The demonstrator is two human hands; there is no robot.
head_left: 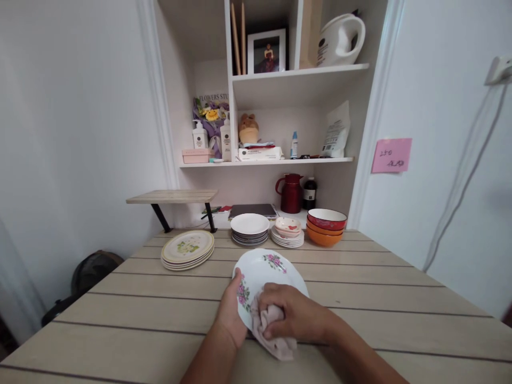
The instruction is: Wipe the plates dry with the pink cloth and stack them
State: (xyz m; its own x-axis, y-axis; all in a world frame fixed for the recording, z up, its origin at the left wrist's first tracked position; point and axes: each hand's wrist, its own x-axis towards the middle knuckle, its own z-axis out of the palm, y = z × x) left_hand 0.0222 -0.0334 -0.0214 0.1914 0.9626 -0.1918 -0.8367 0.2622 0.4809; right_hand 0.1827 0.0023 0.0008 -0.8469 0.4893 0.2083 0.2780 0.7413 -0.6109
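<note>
A white plate with pink flower sprays is held tilted above the near middle of the table. My left hand grips its left rim, the thumb lying over the edge and the other fingers hidden beneath. Bunched in my right hand is a pale pink cloth, pressed against the lower right of the plate's face. A loose end of the cloth hangs below the rim. Part of the plate is covered by the right hand and the cloth.
Along the table's back stand stacked yellowish plates, white plates, small plates with heart-patterned bowls, and orange and red bowls. Behind are a low wooden stand, a red jug and shelves.
</note>
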